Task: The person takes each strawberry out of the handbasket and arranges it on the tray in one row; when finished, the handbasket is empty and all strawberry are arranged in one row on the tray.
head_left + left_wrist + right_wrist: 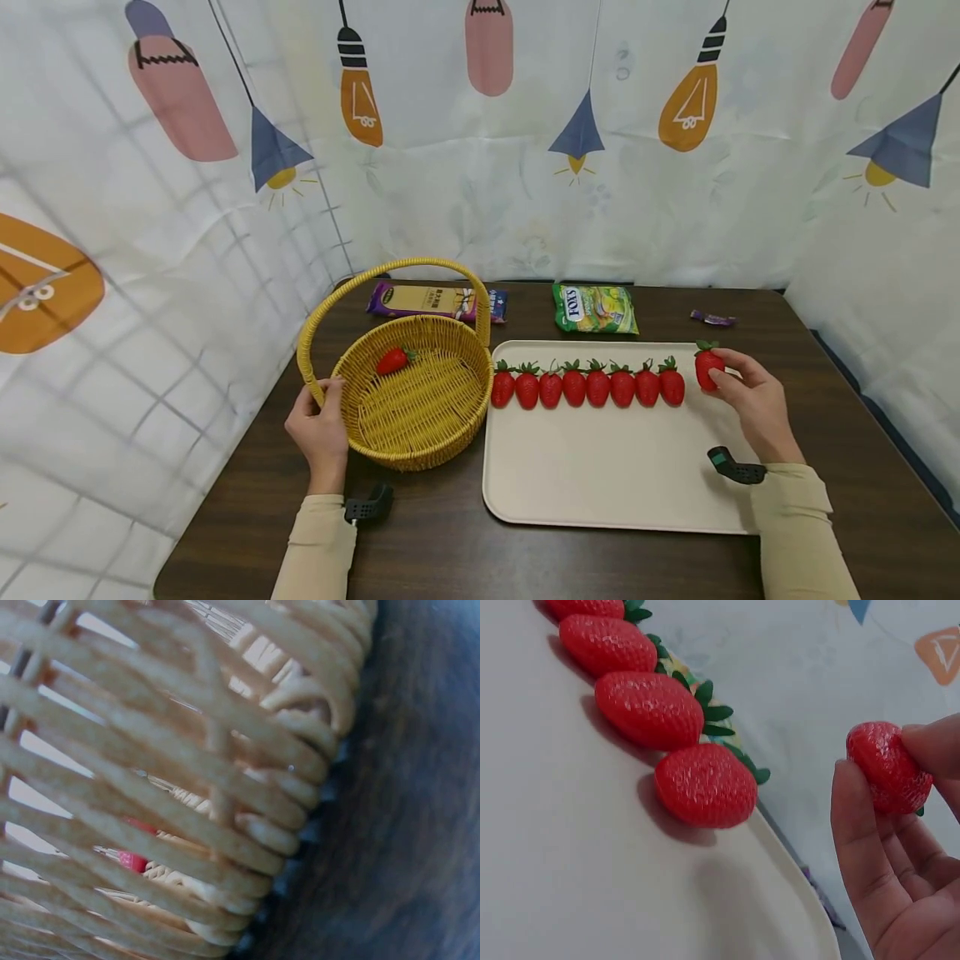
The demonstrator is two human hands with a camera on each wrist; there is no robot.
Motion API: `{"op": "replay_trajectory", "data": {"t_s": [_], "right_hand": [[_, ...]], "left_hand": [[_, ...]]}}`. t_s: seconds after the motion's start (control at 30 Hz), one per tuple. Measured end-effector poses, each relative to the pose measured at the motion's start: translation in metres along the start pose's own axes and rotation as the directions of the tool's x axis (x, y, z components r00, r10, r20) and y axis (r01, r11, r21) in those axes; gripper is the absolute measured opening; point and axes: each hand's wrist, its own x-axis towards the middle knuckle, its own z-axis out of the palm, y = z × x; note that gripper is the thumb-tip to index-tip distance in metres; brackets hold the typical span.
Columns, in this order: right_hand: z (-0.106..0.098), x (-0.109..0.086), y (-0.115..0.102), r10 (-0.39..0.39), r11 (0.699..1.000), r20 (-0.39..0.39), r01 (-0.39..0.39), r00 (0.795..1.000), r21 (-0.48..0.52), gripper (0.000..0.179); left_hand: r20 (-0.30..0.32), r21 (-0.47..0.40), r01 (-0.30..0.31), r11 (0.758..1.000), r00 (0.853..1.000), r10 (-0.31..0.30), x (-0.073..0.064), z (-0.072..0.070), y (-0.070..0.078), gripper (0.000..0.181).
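My right hand (756, 402) pinches a red strawberry (708, 368) with green leaves between thumb and fingers, over the tray's upper right part. In the right wrist view the held strawberry (889, 768) is raised apart from the row of strawberries (705, 785). That row of several strawberries (597, 389) lies side by side along the far part of a cream tray (585, 475), leaves pointing away. My left hand (321, 425) grips the yellow wicker basket (420, 456) at its left side, where handle meets rim. One strawberry (393, 361) lies inside; its red shows through the weave in the left wrist view.
Behind the basket lies a purple and yellow packet (427, 301). A green FOX'S candy bag (596, 309) sits behind the tray, with a small purple wrapped sweet (712, 318) to its right. A patterned curtain (480, 192) hangs behind the dark wooden table (420, 542).
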Motion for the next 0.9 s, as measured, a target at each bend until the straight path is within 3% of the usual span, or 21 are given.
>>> {"op": "replay_trajectory", "data": {"t_s": [0.3, 0.37, 0.53, 0.9], "right_hand": [[-0.012, 0.001, 0.006, 0.161, 0.981, -0.098, -0.17, 0.982, -0.093, 0.05], [-0.013, 0.002, 0.008, 0.193, 0.959, -0.12, -0.212, 0.974, -0.185, 0.051], [-0.013, 0.003, 0.016, 0.209, 0.866, -0.139, -0.249, 0.968, -0.433, 0.055], [-0.008, 0.006, 0.025, 0.245, 0.862, -0.105, -0.266, 0.964, -0.431, 0.054]], "left_hand": [[-0.005, -0.001, -0.012, 1.0, 1.0, 0.012, 0.0, 0.0, -0.002, 0.017], [-0.005, -0.001, -0.013, 1.0, 1.0, 0.013, 0.0, 0.0, -0.002, 0.017], [-0.001, 0.01, -0.01, 1.0, 1.0, 0.01, 0.0, 0.0, -0.001, 0.022], [0.002, 0.015, -0.009, 1.0, 1.0, 0.009, 0.001, 0.0, -0.002, 0.023]]}}
